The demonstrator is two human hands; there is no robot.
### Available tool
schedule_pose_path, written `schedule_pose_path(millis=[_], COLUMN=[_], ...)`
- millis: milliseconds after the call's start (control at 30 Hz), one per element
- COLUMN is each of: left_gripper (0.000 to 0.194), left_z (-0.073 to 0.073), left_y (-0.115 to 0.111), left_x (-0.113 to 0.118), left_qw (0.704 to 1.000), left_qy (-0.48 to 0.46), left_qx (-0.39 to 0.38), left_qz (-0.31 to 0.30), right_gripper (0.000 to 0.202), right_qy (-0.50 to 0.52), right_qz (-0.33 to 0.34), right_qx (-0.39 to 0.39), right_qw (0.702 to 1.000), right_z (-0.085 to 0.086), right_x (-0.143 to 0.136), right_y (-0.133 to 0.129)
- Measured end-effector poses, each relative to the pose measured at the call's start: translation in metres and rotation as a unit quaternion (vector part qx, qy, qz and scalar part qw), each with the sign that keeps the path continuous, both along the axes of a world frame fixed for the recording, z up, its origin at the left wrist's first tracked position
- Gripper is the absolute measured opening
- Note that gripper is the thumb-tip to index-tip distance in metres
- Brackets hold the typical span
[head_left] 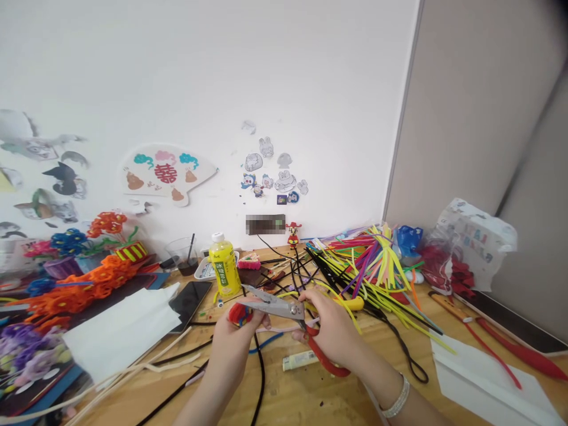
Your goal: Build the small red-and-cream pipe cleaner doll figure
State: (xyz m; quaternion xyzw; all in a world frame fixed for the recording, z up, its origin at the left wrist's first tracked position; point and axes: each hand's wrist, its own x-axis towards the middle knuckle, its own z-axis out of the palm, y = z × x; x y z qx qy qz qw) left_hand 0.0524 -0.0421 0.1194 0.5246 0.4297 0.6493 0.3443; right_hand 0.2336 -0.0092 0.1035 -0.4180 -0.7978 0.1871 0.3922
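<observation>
My left hand point(237, 340) is closed around a small red and blue piece point(240, 315), left of centre above the table. In my right hand point(331, 328) are red-handled scissors point(279, 307), their metal blades pointing left and parted. The blades reach over the fingers of my left hand, beside the small piece. A pale strip runs between the two hands under the blades. Below my right hand lies a whitish-green tube point(299, 360). Black stems point(261, 378) pass beneath the hands.
A yellow bottle point(225, 269) stands behind my left hand. Colourful pipe cleaners point(377, 266) heap at the back right. White paper point(124, 331) and a phone point(191, 299) lie left, near orange fuzzy flowers point(84, 284). More paper point(492, 381) lies right, below a plastic bag point(474, 236).
</observation>
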Motion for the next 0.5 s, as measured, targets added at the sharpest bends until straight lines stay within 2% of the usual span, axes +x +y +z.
schedule_pose_path(millis=[333,433,500], left_gripper=[0.025,0.021,0.019], left_z=[0.002,0.004,0.007], left_y=[-0.001,-0.003,-0.005], left_x=[0.0,0.002,0.004], left_qw=[0.999,0.997,0.992], left_qy=[-0.027,-0.066,-0.116], left_qx=[-0.021,-0.036,-0.047], left_qz=[0.021,-0.001,-0.03], right_gripper=[0.042,0.041,0.04], right_qy=[0.012,0.021,0.028], right_qz=[-0.001,-0.016,-0.059], right_qx=[-0.026,-0.015,-0.004], right_qw=[1.0,1.0,0.998], right_z=[-0.001,0.0,0.002], right_x=[-0.001,0.0,0.008], right_y=[0.001,0.005,0.012])
